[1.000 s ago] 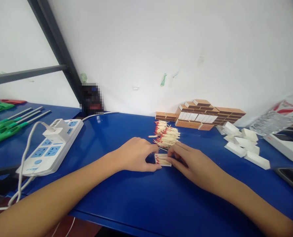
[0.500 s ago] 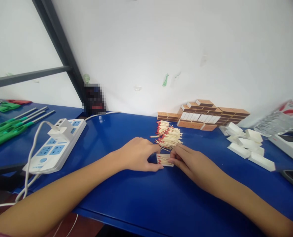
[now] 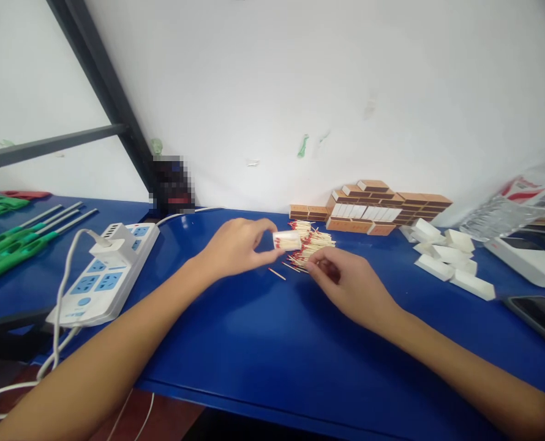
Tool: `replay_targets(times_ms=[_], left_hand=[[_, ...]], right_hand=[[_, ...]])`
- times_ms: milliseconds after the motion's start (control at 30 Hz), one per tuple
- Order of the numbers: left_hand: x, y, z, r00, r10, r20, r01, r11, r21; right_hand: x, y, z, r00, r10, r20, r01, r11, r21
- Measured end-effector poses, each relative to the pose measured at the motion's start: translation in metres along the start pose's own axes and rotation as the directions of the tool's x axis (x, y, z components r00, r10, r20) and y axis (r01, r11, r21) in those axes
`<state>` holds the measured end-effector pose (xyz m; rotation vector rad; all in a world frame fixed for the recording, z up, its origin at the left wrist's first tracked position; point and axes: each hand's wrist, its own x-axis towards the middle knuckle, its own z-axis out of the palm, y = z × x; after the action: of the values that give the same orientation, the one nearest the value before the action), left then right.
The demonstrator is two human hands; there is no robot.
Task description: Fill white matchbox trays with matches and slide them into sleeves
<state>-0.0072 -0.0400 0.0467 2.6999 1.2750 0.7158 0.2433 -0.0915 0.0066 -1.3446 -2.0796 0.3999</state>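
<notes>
My left hand (image 3: 238, 246) is raised off the blue table (image 3: 263, 343) and pinches a small white matchbox tray (image 3: 287, 240) filled with red-tipped matches. My right hand (image 3: 346, 283) rests on the table just right of it, fingers curled at the near edge of a loose pile of matches (image 3: 311, 245); what those fingers hold I cannot make out. A single match (image 3: 277, 274) lies on the table below the tray.
Brown matchbox sleeves (image 3: 378, 208) are stacked against the white wall. Empty white trays (image 3: 451, 260) lie at the right, beside a phone (image 3: 539, 315) and plastic packaging (image 3: 506, 217). A white power strip (image 3: 105, 269) with cable and green-handled tools (image 3: 19, 242) lie at the left.
My left hand has lifted the filled tray from the table up and away toward the pile. My right hand has let go of the tray and moved to the pile's edge.
</notes>
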Motion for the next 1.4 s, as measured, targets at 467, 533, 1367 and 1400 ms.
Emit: replay_targets(times_ms=[467,533,1367,1400], left_hand=[[-0.001,0.003,0.013,0.992,-0.097,0.082,0.104,0.990,-0.091],[-0.002,0.005,0.019,0.988,-0.071,0.138,0.080,0.995,-0.061],[-0.010,0.030,0.027,0.944,0.147,0.295,-0.096,0.979,-0.178],[-0.010,0.030,0.027,0.944,0.144,0.297,-0.095,0.980,-0.173]], right_hand=[[0.002,-0.007,0.008,0.950,-0.064,0.307,0.147,0.956,-0.255],[-0.001,-0.001,-0.007,0.962,-0.121,0.244,0.177,0.959,-0.220],[0.007,0.011,-0.006,0.970,0.021,0.241,0.045,0.964,-0.263],[0.007,0.011,-0.005,0.970,0.023,0.241,0.042,0.965,-0.261]])
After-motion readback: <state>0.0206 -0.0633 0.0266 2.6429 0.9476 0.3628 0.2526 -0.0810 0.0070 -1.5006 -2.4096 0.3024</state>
